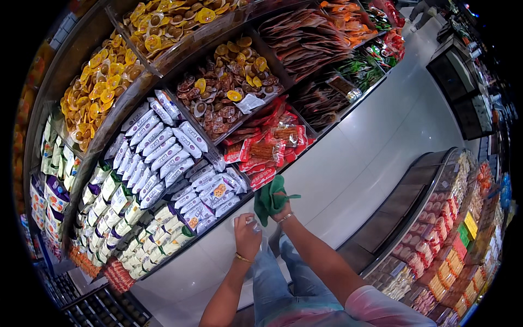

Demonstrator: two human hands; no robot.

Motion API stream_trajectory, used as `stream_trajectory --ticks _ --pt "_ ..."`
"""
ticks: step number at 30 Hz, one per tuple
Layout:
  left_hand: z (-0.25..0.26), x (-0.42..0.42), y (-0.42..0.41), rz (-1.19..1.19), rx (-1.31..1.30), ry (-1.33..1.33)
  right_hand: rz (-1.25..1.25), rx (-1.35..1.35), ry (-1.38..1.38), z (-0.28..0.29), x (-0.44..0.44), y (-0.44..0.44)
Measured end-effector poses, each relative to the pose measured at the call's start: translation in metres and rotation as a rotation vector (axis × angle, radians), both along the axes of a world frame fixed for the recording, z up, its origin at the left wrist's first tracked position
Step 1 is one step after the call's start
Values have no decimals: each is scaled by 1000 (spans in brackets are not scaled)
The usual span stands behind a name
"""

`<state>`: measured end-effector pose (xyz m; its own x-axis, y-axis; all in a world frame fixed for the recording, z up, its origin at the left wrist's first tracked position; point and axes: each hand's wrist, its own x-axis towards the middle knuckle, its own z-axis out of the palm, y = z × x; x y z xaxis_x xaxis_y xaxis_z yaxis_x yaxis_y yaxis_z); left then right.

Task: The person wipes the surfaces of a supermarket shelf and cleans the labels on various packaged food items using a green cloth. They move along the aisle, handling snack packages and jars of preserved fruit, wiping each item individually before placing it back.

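My right hand [282, 212] grips a bunched green cloth [271, 198] close to the edge of the snack bins. To its left, my left hand [248, 237] is curled around a clear object, perhaps a bottle, mostly hidden by the fingers. Just beyond the cloth lie red packets of snack sticks [265, 151] in a bin. White wrapped bars [163, 147] fill the bins left of them, and pale green-and-white packets [159, 241] lie nearer on the left. A bracelet is on each wrist.
Bins of yellow-capped cups [100, 90] and dark flat packets [304, 41] rise behind. Tiled floor [367, 135] runs alongside the bin edge. At right stands a curved display [433, 229] with packaged foods. Dark cabinets [453, 69] stand farther off, and a person [423, 14] is at the top right.
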<state>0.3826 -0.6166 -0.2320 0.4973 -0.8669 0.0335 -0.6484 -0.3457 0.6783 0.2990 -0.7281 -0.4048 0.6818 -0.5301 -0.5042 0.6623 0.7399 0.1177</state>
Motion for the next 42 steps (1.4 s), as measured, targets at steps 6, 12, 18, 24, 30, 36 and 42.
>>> stream_trajectory --ticks 6,12,18,24,30,36,42 --pt "-44 12 -16 -60 240 188 -53 13 4 -23 38 -7" --pt "-33 35 -38 -272 396 94 -104 -216 231 -11 -24 -128" --pt "-48 40 -43 -345 404 -17 -110 -475 193 2 -65 -215" --pt "-17 44 -60 3 231 60 101 -82 136 -12 -21 -116" --pt "-49 78 -137 523 183 912 578 -386 226 -61 -37 -33" --pt "-126 58 -203 868 399 767 832 -213 16 25 -64 -67" --pt "-198 43 -203 1296 133 908 828 -114 -4 3 -150 -139"
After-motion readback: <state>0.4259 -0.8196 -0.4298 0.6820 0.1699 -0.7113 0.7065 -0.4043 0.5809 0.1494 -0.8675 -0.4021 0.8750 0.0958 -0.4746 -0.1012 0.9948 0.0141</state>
